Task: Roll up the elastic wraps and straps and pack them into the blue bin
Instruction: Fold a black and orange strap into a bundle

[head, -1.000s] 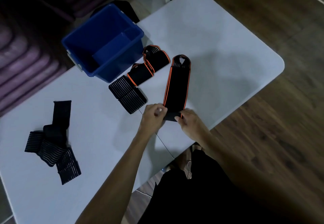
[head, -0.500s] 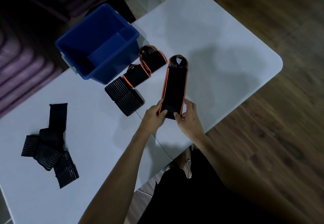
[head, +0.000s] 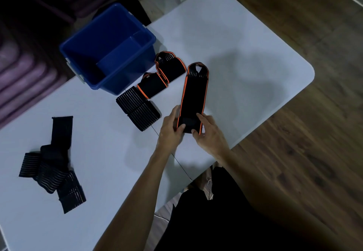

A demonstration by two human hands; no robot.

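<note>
A long black wrap with orange edges (head: pixel 194 91) lies flat on the white table (head: pixel 245 40). Its near end is rolled over a short way. My left hand (head: pixel 170 128) and my right hand (head: pixel 209 133) both grip that rolled end from either side. The blue bin (head: pixel 110 48) stands at the table's far left edge with nothing visible in it. Beside the bin lie two folded orange-edged wraps (head: pixel 169 70) and two ribbed black rolls (head: pixel 137 108). A loose heap of black elastic straps (head: pixel 53 164) lies at the left.
The table's near edge runs diagonally just below my hands, with wooden floor (head: pixel 304 152) beyond it on the right. Purple cushions (head: pixel 21 70) are stacked behind the bin on the left. A dark object (head: pixel 127 5) sits on the floor behind the bin.
The rolled end of the orange-edged wrap has advanced a little up the strap, and my hands have moved up the table with it. The flat part is shorter.
</note>
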